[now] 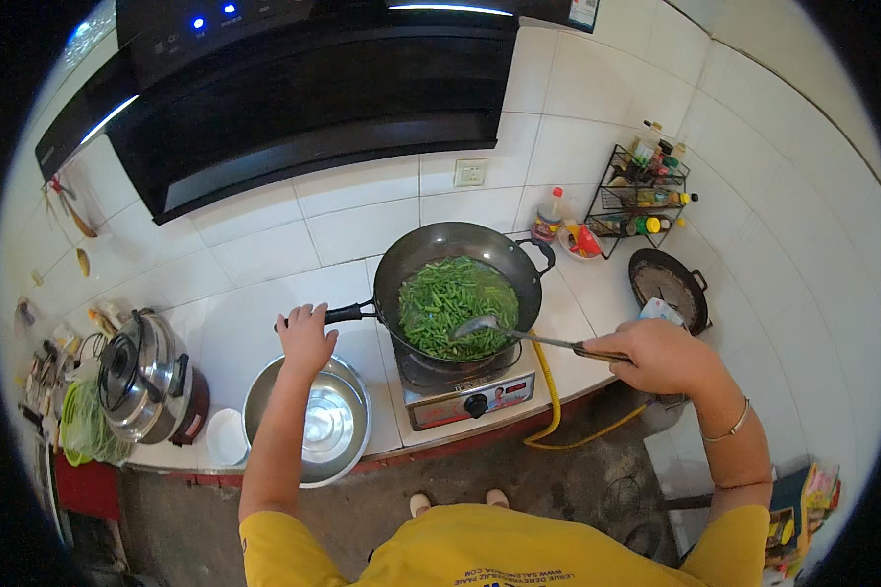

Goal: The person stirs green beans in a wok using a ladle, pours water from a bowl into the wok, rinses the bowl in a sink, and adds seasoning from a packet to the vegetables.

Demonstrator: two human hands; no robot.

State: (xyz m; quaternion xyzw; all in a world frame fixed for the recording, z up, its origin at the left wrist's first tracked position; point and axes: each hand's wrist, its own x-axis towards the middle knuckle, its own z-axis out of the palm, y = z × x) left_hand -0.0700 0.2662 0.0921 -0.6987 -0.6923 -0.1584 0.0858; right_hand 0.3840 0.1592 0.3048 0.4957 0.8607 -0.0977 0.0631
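A dark wok [387, 279] stands tilted slightly on the gas stove [470, 399], with chopped green vegetable pieces [450, 298] in liquid inside it. My left hand [305, 338] is closed on the wok's black handle [347, 313], at its outer end. In my right hand [656, 354] I grip the handle of a metal ladle [529, 338]. The ladle's bowl rests among the green pieces at the wok's near right side, partly sunk in them.
Metal basins [362, 430] sit left of the stove, beside a white bowl [227, 437] and a steel pot [147, 382]. At the right are a bottle rack [641, 196], a second black pan [668, 284] and a yellow gas hose [548, 391]. A range hood [313, 108] hangs above.
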